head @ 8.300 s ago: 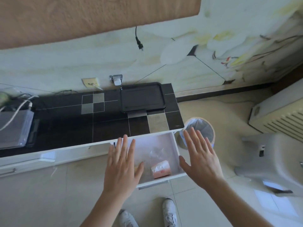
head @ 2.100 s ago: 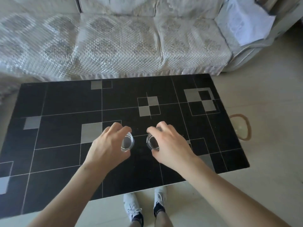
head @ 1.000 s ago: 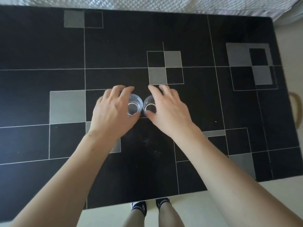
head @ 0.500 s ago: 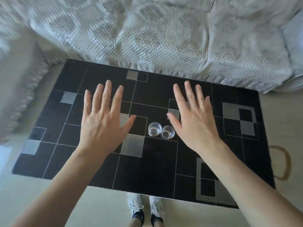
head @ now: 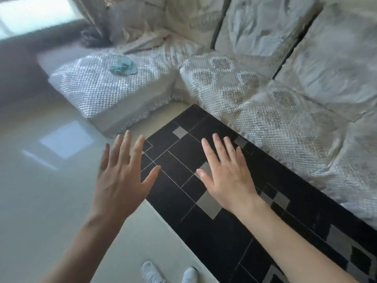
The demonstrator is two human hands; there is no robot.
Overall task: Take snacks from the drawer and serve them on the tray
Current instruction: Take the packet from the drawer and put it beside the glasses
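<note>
Two bare hands up in the head view, both spread flat and gripping nothing. Left hand hung with fingers straight and fanned apart, mostly over pale floor, thumb tip reaching across the near corner of the black patterned table. Right hand hovered over that table, fingers straight and slightly apart, palm down. Could not tell whether either palm touched the tabletop; looked to be held in the air.

Beyond the fingertips: a quilted white sofa wrapped round the far side of the table, with a small teal cloth lying on the seat section well past the left fingers. Below the wrists, two light shoes on the floor.

No drawer, no snacks, no tray anywhere in this view — whereabouts not shown. Whole picture smeared, as from a quick turn of the head.

As for progress: nothing in hand, nothing served within sight. Judged from this alone, fetching snacks from the drawer and laying them on the tray both seemed left to do, starting with a walk to wherever that drawer stood.
</note>
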